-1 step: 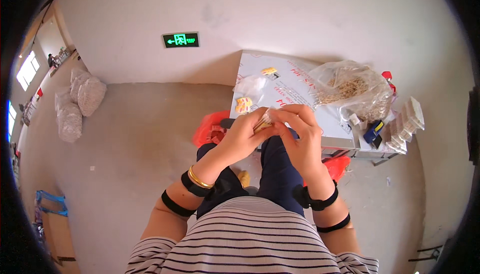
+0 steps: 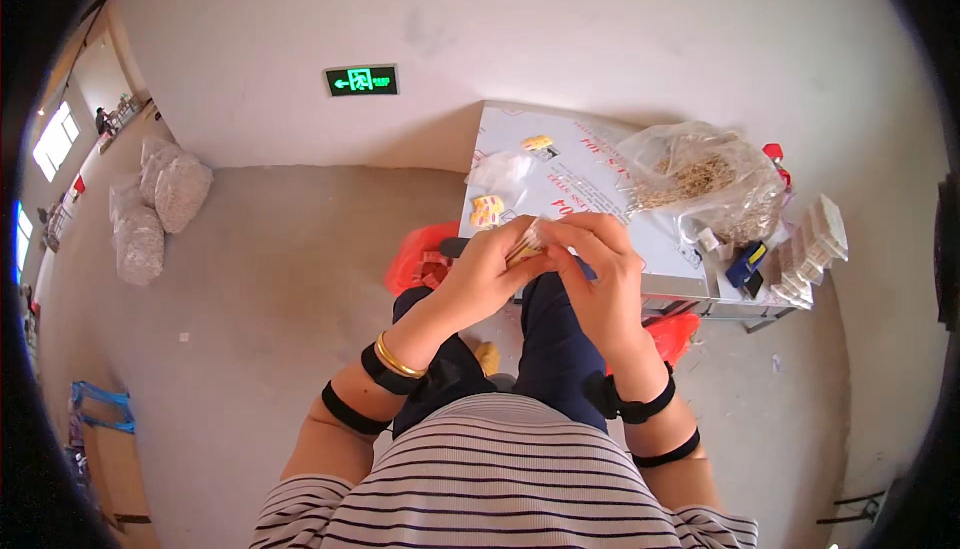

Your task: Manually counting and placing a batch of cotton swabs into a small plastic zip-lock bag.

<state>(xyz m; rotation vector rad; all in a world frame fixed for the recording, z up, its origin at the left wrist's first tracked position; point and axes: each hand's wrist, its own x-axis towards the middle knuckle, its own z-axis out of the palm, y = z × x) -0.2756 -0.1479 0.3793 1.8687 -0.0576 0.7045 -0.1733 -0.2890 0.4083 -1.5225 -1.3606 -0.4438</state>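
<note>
Over my lap, in front of the table's near edge, both hands meet at a small clear packet (image 2: 527, 243) with thin, pale sticks showing inside. My left hand (image 2: 489, 261) is closed around its lower left side. The fingers of my right hand (image 2: 603, 262) pinch its upper right end. Part of the packet is hidden behind the fingers. Beyond the hands, on the table (image 2: 560, 164), lie a few yellow printed packets (image 2: 487, 211) beside a thin clear plastic sheet (image 2: 502, 174). Another yellow packet (image 2: 538, 142) lies farther back.
A large clear bag (image 2: 700, 174) of loose thin sticks lies on the table's right half. Right of it are a blue and yellow tool (image 2: 747, 265) and stacked white packs (image 2: 812, 247). Red plastic bags (image 2: 420, 257) flank my legs. Full sacks (image 2: 172, 189) stand far left.
</note>
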